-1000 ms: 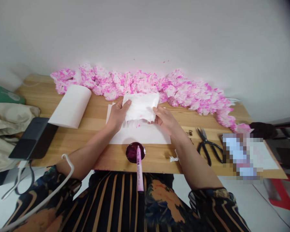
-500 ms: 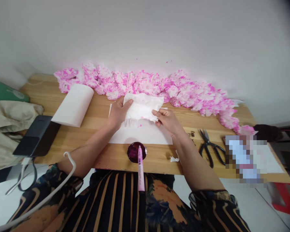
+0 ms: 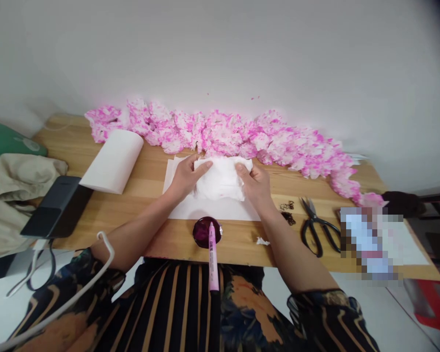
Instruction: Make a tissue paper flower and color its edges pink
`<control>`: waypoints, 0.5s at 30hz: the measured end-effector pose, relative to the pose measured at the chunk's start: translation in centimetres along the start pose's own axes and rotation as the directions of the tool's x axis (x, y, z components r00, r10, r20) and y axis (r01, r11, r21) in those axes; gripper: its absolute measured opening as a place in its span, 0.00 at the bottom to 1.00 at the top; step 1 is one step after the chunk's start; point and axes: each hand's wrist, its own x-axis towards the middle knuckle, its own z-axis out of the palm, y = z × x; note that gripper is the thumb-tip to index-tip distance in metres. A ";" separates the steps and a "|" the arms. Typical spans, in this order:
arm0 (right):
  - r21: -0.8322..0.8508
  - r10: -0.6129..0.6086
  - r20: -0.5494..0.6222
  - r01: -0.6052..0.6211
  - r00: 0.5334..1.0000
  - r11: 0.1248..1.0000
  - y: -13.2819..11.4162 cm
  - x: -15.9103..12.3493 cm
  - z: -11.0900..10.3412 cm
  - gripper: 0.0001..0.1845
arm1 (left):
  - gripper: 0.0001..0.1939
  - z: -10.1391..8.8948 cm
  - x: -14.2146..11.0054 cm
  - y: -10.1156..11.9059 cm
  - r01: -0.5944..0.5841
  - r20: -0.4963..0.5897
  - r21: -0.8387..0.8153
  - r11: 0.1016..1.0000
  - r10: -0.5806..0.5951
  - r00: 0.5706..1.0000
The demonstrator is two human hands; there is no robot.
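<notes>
Between my two hands is a sheet of white tissue paper (image 3: 222,181), held by its left and right sides. My left hand (image 3: 188,175) grips the left edge with the thumb on top. On the right edge, my right hand (image 3: 255,182) does the same, its thumb pressing the upper corner. Beneath the tissue lies flat white paper (image 3: 183,208) on the wooden table. Nearer to me, a pink marker (image 3: 213,259) leans across a small dish of dark magenta liquid (image 3: 201,232).
Pink-tipped paper flowers (image 3: 223,132) line the table's back by the wall. Left are a curved white sheet (image 3: 113,161), a black device (image 3: 55,208) and beige cloth (image 3: 29,176). Right are black-handled scissors (image 3: 317,222), small dark wire bits (image 3: 288,217) and a torn paper scrap (image 3: 263,241).
Both hands have come slightly nearer to me with the tissue. My right hand has risen along the tissue's right side to its upper corner, and the tissue now hangs level.
</notes>
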 end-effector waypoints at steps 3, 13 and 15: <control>-0.073 -0.018 -0.111 0.010 0.994 0.997 -0.2 -0.1 -0.2 0.34 | 0.21 -0.1 0.4 -0.3 0.053 -0.025 -0.152 0.987 -0.057 0.998; 0.464 0.088 -0.274 0.051 0.958 0.884 -2.5 1.6 -3.2 0.20 | 0.13 -0.2 0.3 0.4 -0.106 0.152 0.041 0.993 0.099 0.984; 0.427 0.055 -0.151 0.015 0.987 0.904 -3.3 2.0 -4.5 0.21 | 0.10 0.0 -0.1 0.2 -0.204 0.266 0.244 0.948 0.137 0.954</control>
